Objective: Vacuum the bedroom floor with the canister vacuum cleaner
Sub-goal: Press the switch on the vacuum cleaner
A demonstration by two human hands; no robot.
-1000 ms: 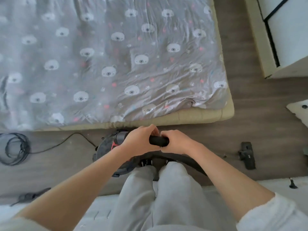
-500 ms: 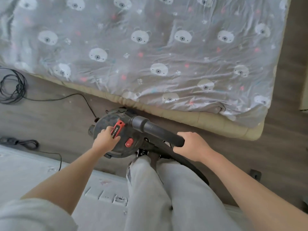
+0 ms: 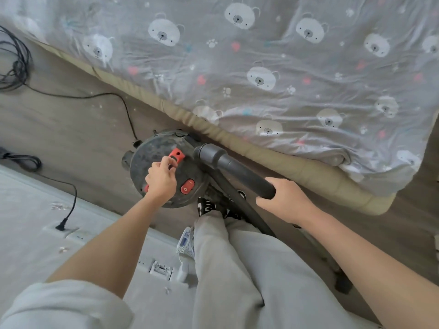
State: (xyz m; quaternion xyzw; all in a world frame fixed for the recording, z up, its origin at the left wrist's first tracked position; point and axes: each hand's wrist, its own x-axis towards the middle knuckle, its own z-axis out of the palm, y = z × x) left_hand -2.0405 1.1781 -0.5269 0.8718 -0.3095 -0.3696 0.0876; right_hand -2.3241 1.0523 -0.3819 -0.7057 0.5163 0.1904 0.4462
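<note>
The left hand point(image 3: 161, 179) covers part of the red handle point(image 3: 176, 155). The bed point(image 3: 285, 79) and the cable coil point(image 3: 14, 60) run off the edges.

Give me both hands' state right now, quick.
Left hand: fingers curled round the red carry handle on the round dark grey canister vacuum.
Right hand: gripping the dark grey plastic hose tube.
</note>
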